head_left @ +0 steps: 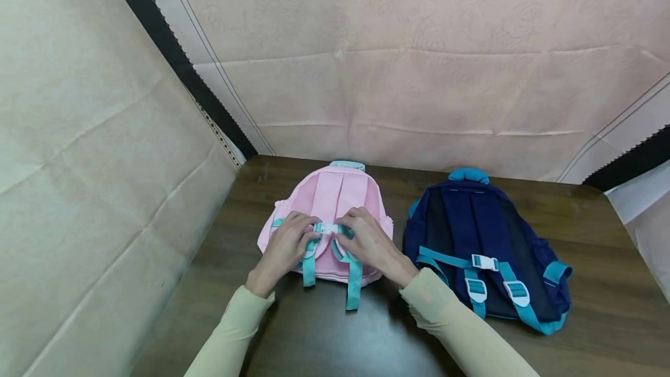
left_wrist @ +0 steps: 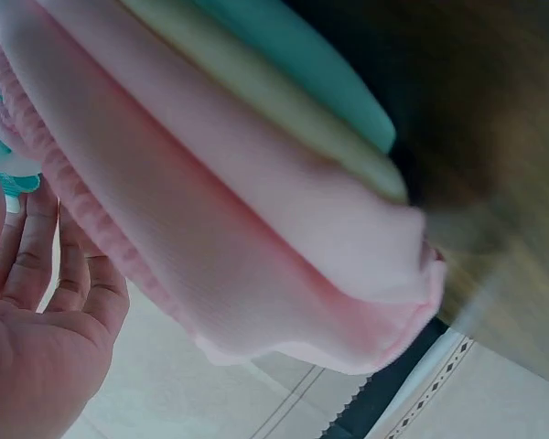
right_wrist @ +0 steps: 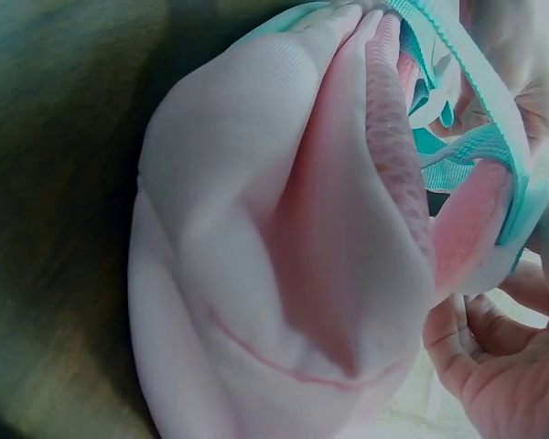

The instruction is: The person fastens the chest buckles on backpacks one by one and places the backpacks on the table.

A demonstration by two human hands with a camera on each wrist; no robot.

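A small pink backpack lies on the table with its shoulder straps facing up. Across those straps runs a turquoise chest strap with a white buckle, whose halves appear joined. My left hand pinches the buckle's left end between thumb and fingers. At its right end my right hand pinches the strap beside the buckle. Turquoise webbing ends hang down over the pack's lower edge. In the left wrist view the pack's pink side hides most of the buckle. Pink fabric also fills the right wrist view.
To the right lies a navy backpack with turquoise straps and its own white buckle fastened. Both packs are on a dark wooden table. Pale cloth sheets hang behind the table and at its sides.
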